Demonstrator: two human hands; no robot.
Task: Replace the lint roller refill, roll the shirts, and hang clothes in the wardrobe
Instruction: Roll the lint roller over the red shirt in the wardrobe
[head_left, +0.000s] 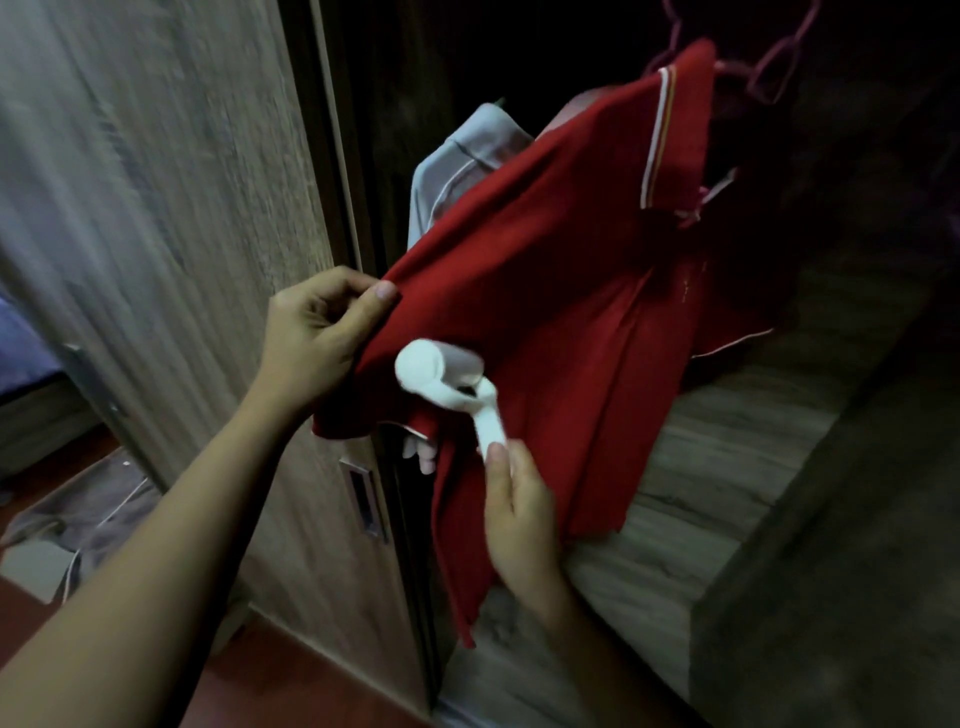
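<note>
Inside the wardrobe, left hand (311, 338) pinches the hanging red polo shirt (561, 291); right hand (519, 514) fingers grip the white plastic lint roller (441, 376), its cylinder against the fabric.

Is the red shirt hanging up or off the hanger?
Hanging. The red shirt has its collar on a pink hanger in the wardrobe, while the left hand pulls its side taut.

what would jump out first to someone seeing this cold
The red shirt fills the middle, hanging on a pink hanger inside the dark wardrobe. The left hand pinches its edge taut while the right hand presses a white lint roller against the cloth. A grey shirt hangs just behind the red one.
</note>
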